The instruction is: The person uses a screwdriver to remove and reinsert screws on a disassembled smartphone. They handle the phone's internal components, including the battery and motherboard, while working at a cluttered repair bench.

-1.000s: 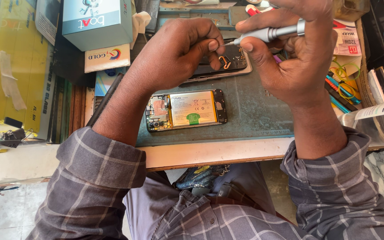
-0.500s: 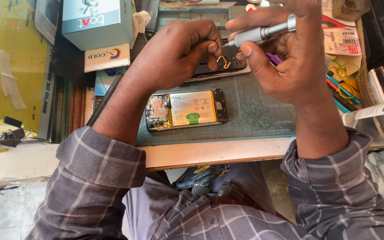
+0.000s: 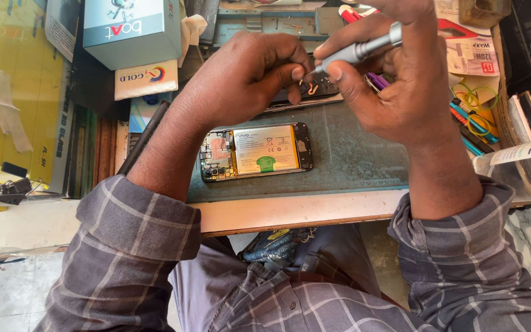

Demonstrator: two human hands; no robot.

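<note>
1. The right hand (image 3: 401,92) has its grip clamped on a silver screwdriver (image 3: 357,50), held slanting down to the left, its tip at the dark phone part (image 3: 305,92) near the counter's far edge.
2. The left hand (image 3: 247,77) has its fingertips (image 3: 293,69) pinched together right at the screwdriver tip; whether they hold a screw or only steady the tip cannot be told, since the spot is too small and partly hidden.
3. Since a second ago the screwdriver has tilted: its handle has risen toward the far edge and swung a little right, while the tip has stayed on the same spot. The left hand has hardly moved.
4. That reads as work going on at one point of the phone part rather than a shift to a new one, probably a screw being turned or seated.
5. The opened phone (image 3: 256,150), its yellow battery (image 3: 264,149) facing up, lies flat at the middle of the grey-green mat (image 3: 351,160), untouched and in the same place as before, nearer the counter's near edge than the hands.
6. At the far left corner stand a blue box (image 3: 131,31) and a white box (image 3: 145,79); along the right edge lie coloured tools and rubber bands (image 3: 477,117).
</note>
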